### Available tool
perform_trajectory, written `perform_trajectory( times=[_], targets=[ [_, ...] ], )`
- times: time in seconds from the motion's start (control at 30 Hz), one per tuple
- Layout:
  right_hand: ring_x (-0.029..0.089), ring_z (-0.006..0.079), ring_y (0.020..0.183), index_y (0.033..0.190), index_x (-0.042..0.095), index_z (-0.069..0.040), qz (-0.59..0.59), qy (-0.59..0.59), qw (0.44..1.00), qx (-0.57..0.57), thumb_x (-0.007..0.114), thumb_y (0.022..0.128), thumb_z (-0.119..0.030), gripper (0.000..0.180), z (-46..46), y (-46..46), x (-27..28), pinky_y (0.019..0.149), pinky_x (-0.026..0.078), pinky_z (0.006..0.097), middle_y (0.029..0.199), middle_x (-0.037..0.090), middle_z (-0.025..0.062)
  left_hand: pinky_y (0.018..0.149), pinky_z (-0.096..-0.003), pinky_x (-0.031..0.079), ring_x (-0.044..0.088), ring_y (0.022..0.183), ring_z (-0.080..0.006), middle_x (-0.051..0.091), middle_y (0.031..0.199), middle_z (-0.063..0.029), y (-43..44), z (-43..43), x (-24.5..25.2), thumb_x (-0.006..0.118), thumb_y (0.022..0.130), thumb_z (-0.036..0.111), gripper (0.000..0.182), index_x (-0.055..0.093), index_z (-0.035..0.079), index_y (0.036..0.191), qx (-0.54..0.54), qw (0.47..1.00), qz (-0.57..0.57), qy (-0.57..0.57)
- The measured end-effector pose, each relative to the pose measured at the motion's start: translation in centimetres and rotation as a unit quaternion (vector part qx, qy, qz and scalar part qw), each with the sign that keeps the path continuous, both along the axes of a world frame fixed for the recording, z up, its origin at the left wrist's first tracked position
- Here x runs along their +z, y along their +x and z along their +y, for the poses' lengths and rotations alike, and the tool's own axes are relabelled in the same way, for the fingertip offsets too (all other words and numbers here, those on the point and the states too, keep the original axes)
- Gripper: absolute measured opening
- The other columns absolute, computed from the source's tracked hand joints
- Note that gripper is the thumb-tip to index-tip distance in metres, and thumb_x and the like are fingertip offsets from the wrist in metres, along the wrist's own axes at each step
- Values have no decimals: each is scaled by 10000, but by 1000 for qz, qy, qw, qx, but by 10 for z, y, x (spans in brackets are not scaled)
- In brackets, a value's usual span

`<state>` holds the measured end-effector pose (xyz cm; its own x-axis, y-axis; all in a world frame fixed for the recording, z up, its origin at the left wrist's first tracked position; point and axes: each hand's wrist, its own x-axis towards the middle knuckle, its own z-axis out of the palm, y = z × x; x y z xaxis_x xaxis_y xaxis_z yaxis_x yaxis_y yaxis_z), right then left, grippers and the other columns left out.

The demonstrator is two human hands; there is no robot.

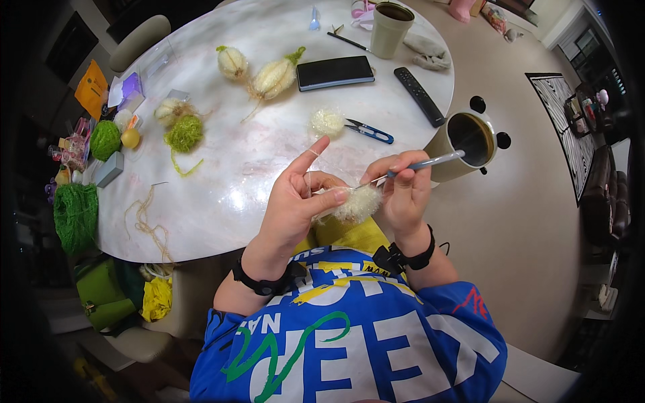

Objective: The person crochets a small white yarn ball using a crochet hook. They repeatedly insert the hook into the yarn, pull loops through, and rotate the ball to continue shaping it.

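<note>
My left hand (302,194) pinches a fuzzy cream crocheted piece (359,205) between thumb and fingers, with a strand of yarn running over its raised index finger. In my right hand (405,189) is a crochet hook (428,161) with a blue-grey handle, its metal tip at the top of the piece. Just beyond my hands lies a small ball of cream yarn (326,122), beside blue thread snips (369,131). Farther off rest two cream stuffed crocheted pieces (273,79) with green tips. At the left, a green yarn bundle (184,134) touches another cream piece (171,111).
A phone (336,73), a remote control (419,96) and a cup (391,31) stand or lie on the marble-look table (237,201). A large container with dark contents (470,138) is close by my right hand. Loose tan strands (148,221) and green yarn balls (105,140) are at the left.
</note>
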<state>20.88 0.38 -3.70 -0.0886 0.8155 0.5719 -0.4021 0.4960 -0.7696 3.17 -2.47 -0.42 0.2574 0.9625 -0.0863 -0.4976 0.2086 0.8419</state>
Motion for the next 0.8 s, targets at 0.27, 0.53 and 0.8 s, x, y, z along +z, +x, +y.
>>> perform_trajectory(
  times=[0.27,0.53,0.8],
  targets=[
    [633,225,661,979,478,-74,-161,213,960,-86,490,975,-260,187,4,8,10,581,496,281,835,653,148,712,-201,500,638,793,-102,680,898,-121,2,2,0,667,793,-76,816,188,-43,1453,15,1000,26,6],
    [612,200,714,929,603,-105,-288,438,826,-205,633,836,-110,98,5,11,10,553,514,277,917,633,90,717,-200,497,636,801,-107,675,893,-105,5,2,-7,671,787,-77,819,195,-39,1453,-1,1000,10,-11],
    [633,197,715,978,554,-57,-197,326,915,-130,526,947,-142,94,2,9,7,604,525,286,917,629,130,706,-205,484,613,739,-101,666,851,-89,2,3,-7,683,756,-77,852,192,-44,1452,-65,992,-73,-79]
  ],
)
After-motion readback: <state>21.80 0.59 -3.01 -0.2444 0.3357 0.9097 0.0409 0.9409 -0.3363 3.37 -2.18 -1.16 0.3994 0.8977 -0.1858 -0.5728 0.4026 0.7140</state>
